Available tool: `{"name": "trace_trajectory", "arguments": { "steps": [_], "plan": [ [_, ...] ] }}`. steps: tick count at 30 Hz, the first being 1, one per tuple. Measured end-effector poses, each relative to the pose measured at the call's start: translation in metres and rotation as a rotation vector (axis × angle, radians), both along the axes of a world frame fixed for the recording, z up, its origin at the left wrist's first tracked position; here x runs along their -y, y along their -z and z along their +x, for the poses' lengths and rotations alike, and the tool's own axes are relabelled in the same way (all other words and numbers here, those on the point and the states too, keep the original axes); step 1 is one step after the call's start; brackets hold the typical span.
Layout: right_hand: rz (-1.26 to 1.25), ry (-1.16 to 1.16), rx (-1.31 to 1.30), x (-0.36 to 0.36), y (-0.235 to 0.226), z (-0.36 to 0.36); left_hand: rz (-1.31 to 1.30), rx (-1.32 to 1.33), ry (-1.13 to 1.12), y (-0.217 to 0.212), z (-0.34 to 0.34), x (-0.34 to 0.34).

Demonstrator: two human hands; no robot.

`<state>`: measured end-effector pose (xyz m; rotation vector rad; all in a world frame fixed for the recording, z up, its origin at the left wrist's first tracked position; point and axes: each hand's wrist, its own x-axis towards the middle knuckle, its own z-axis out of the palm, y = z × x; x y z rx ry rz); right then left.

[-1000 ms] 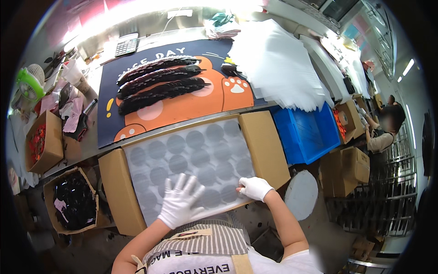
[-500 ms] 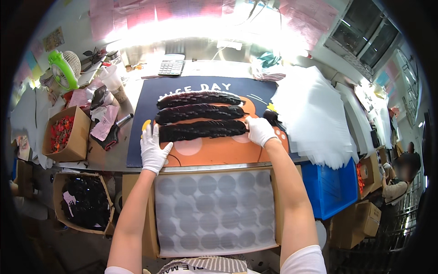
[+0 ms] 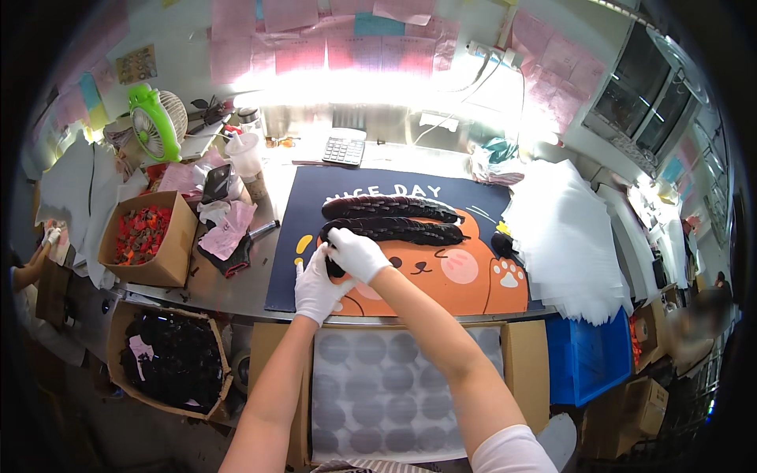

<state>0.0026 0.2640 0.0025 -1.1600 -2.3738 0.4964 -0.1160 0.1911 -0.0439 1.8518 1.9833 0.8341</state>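
Along the metal workbench (image 3: 205,296), I get a full run of the front edge, crossed by both forearms. On it lies a dark blue mat (image 3: 296,206) with an orange cartoon animal; its right half, below the bundles, gives me the widest open room. White sheets (image 3: 564,244) fan over the mat's right side and limit me there. Below the bench edge sits an open carton (image 3: 524,363), flaps folded out, a translucent sheet over grey circles inside; a blue tub (image 3: 604,370) stands just beside its right flap. A cardboard box of red pieces (image 3: 181,254) bounds me on the left, well apart from the mat. Two long black bundles (image 3: 404,229) lie side by side across the mat. At their left end, near the mat's front, I have the gloved right hand (image 3: 356,254) crossed over leftward, its fingers curled down on a short black bunch (image 3: 334,268). The gloved left hand (image 3: 317,292) meets it from below, thumb spread; whether those fingers clasp the bunch or merely touch it, I cannot tell.
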Motion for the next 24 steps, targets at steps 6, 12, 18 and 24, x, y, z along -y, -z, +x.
{"name": "trace_trajectory", "arguments": {
  "steps": [6, 12, 18, 24],
  "plan": [
    [-0.212, 0.081, -0.156, 0.035, -0.031, 0.006, 0.253, 0.471, 0.174, -0.01, -0.013, 0.034],
    [-0.37, 0.269, -1.003, 0.173, -0.027, -0.001, 0.544, 1.548, 0.062, -0.05, 0.058, 0.135],
    [-0.172, 0.419, -0.827, 0.233, -0.015, 0.032, 0.303, 1.454, 0.041, -0.064, 0.063, 0.18],
    [-0.42, 0.409, -0.413, 0.259, -0.016, 0.067, 0.171, 1.415, -0.099, -0.028, 0.061, 0.192]
  ]
}}
